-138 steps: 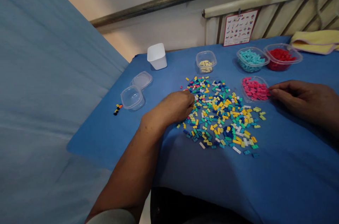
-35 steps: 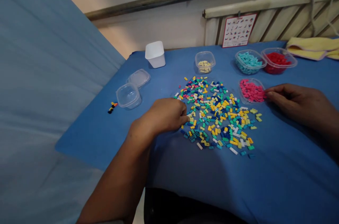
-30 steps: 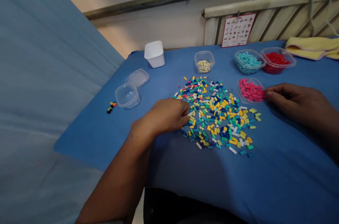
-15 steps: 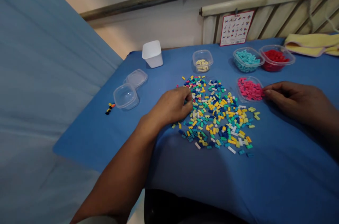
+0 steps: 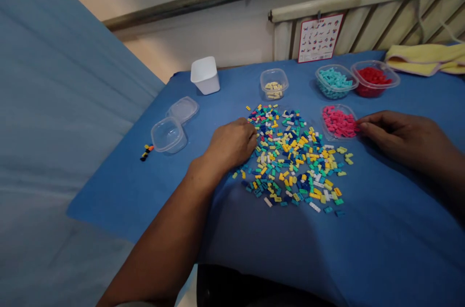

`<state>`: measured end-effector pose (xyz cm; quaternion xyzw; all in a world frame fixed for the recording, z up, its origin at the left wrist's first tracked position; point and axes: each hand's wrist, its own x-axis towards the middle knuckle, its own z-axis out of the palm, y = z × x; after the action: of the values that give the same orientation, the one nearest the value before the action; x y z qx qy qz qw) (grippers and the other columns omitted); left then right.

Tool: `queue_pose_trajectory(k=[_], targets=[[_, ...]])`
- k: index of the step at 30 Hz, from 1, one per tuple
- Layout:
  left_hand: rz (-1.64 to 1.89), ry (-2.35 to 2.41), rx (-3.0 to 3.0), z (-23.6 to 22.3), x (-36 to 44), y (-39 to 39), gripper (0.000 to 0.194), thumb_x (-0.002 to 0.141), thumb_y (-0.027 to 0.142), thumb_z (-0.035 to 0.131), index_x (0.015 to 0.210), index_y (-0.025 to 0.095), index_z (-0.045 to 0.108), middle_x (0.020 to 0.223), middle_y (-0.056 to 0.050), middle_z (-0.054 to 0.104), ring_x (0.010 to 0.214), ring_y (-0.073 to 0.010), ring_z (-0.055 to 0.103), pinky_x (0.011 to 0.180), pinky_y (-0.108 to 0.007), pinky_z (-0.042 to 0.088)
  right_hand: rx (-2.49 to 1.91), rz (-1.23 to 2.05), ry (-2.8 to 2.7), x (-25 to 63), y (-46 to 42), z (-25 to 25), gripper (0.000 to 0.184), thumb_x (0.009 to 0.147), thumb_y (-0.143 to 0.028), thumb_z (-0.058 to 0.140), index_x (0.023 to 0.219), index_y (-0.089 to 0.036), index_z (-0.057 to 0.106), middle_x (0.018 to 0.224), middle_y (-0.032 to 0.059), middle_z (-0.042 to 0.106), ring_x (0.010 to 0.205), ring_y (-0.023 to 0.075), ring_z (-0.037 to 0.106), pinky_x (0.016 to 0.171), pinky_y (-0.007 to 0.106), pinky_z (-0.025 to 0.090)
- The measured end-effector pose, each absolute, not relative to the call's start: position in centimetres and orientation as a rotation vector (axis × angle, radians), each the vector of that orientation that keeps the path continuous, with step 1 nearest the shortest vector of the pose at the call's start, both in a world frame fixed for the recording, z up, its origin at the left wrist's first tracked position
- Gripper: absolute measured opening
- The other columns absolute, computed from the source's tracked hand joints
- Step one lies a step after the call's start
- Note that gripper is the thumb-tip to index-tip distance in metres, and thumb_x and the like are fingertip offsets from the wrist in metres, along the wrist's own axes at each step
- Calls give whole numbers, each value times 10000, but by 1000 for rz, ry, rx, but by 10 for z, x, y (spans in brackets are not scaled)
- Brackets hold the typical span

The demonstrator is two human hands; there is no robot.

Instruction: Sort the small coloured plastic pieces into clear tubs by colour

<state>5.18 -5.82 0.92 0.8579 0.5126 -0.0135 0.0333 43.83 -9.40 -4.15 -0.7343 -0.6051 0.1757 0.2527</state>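
Observation:
A heap of small mixed-colour bricks [image 5: 296, 154] lies on the blue table cover [image 5: 363, 239]. My left hand [image 5: 232, 145] rests at the heap's left edge with its fingers curled down among the bricks; what they pinch, if anything, is hidden. My right hand [image 5: 403, 137] lies on the cover with curled fingers, the fingertips touching the rim of a clear tub of pink bricks [image 5: 339, 122].
Along the back stand clear tubs of pale yellow [image 5: 274, 85], light blue [image 5: 336, 82] and red bricks [image 5: 374, 77], plus a white cup [image 5: 205, 75]. An empty clear tub [image 5: 169, 135] and its lid [image 5: 182, 109] sit left, beside a small dark brick stick [image 5: 146, 152]. A yellow cloth [image 5: 428, 57] lies far right.
My left hand shifted from the heap's lower left edge up along its left side. My right hand stayed at the pink tub. The view drifted slightly.

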Motion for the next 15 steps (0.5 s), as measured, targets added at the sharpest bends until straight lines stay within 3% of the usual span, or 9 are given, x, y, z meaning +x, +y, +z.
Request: queue_pose_trajectory(k=[6,10,15], targets=[[87,1485,2536,16,41,-66,221,1038,280,584,992,212,790,1023,-58,790,869,-215,692,735,-335,466,-1982,457,-1675,441,-96,-42,538,775,-671,593,1019,-256,834,888,60,847,819,303,760,750,407,537],[306,1537,2545,9,50,-63,232,1081,332,589,1079,208,785,1140,-87,778,980,-236,712,825,-351,516,-1955,439,-1699,441,-97,-41,479,804,-640,604,999,-260,822,872,57,844,787,291,748,715,389,521],[236,1399,2612,0,63,-59,246,1111,294,554,1131,211,784,1202,-90,788,1106,-256,724,927,-365,550,-1979,431,-1713,444,-97,-44,509,806,-659,594,1020,-259,828,887,58,842,790,290,744,722,395,521]])
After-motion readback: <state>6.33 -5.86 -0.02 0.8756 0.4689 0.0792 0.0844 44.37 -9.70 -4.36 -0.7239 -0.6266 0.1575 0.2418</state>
